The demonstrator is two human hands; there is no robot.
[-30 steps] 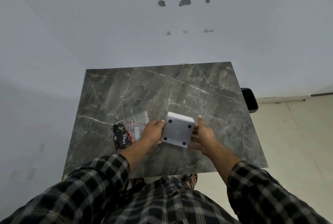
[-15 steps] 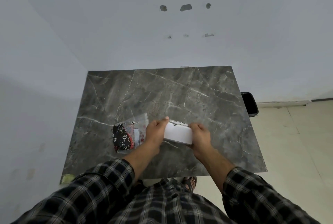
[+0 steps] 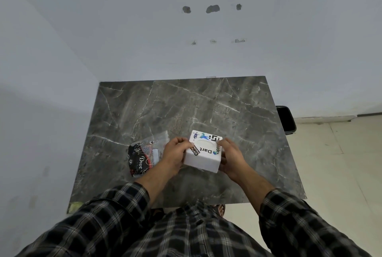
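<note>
White box point(image 3: 203, 154) clamped between two hands, low over a marble table point(image 3: 186, 105).

Left hand point(image 3: 175, 158) grips the box's left side with fingers curled over the top edge; right hand point(image 3: 232, 158) grips the right side, thumb on the top rim. The box sits between the palms, sticker face up, over the table's near half; whether it rests on the marble is unclear. A clear packet point(image 3: 144, 158) lies just left of the left hand. Bare marble stretches behind and to the right. A black bin point(image 3: 286, 119) stands on the floor past the right edge.
</note>
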